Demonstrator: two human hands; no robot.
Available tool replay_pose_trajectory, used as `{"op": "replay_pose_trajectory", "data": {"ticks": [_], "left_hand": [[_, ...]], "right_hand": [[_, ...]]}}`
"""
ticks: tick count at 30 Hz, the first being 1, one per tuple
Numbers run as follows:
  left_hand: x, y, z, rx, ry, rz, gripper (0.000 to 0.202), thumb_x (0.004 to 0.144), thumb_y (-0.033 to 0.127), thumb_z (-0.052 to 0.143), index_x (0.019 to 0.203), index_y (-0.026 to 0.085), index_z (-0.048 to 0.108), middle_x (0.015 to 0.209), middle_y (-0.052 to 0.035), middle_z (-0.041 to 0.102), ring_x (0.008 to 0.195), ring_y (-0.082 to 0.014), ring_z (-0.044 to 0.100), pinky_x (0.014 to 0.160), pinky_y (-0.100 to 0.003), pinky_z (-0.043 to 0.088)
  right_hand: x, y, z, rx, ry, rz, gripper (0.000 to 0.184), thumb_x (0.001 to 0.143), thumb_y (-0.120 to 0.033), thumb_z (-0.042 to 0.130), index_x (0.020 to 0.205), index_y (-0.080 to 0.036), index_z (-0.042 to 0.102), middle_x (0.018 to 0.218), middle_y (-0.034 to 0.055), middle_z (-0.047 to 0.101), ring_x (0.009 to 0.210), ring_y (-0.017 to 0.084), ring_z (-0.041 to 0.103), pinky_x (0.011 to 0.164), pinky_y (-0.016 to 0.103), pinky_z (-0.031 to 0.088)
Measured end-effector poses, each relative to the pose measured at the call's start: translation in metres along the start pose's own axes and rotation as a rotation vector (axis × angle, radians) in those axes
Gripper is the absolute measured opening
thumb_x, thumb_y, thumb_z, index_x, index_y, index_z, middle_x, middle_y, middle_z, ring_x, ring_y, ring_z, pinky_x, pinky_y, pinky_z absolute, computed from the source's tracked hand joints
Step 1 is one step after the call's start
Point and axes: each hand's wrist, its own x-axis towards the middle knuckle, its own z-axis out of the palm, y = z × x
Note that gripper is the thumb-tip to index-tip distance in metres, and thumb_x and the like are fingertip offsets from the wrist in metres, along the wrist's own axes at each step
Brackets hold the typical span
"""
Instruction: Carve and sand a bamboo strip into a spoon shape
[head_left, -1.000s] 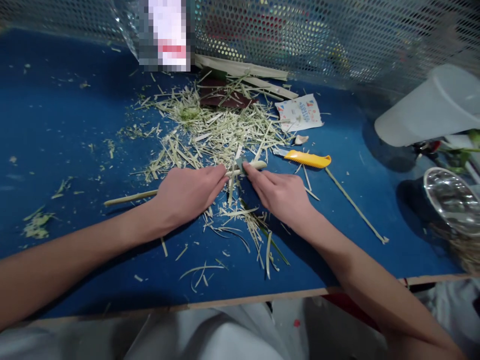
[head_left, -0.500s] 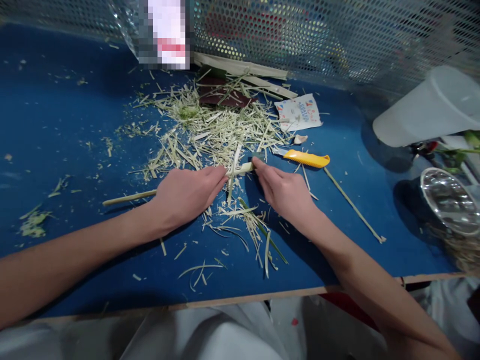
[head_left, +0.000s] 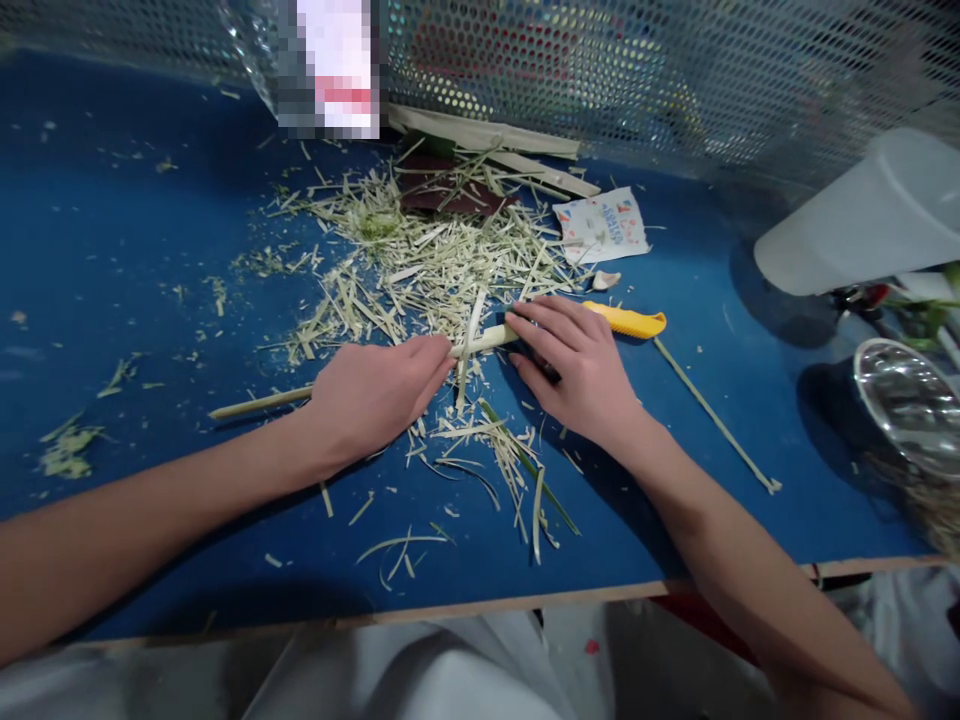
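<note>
One stalk point(head_left: 484, 340) lies gripped under the left hand point(head_left: 375, 400).

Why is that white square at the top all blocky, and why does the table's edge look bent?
In the head view, the patch at the top is pixelated, so nothing on it can be read; the wooden front edge of the table looks bent, probably from a wide camera lens; the metal bowl shines with glare.

Bare L hand point(head_left: 371, 405) & R hand point(head_left: 577, 370), long fingers; L forearm point(head_left: 150, 510) & R forearm point(head_left: 720, 510) bare too. White garment point(head_left: 420, 670) below, loose folds, sm. red spot point(head_left: 592, 647).
</note>
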Motion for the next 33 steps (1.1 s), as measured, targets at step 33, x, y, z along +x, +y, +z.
{"op": "replay_pose_trajectory", "data": {"ticks": [33], "left_hand": [[0.002, 0.001, 0.002, 0.043, 0.014, -0.030, 0.045, 0.106, 0.041, 0.027, 0.106, 0.018, 0.065, 0.083, -0.0090, 0.075, 0.061, -0.0226, 0.069, 0.049, -0.030, 0.021]], "right_hand": [[0.004, -0.019, 0.005, -0.004, -0.134, -0.130, 0.052, 0.098, -0.006, 0.040, 0.147, -0.020, 0.049, 0.150, 0.0059, 0.053, 0.146, 0.018, 0.042, 0.125, 0.048, 0.030]]}}
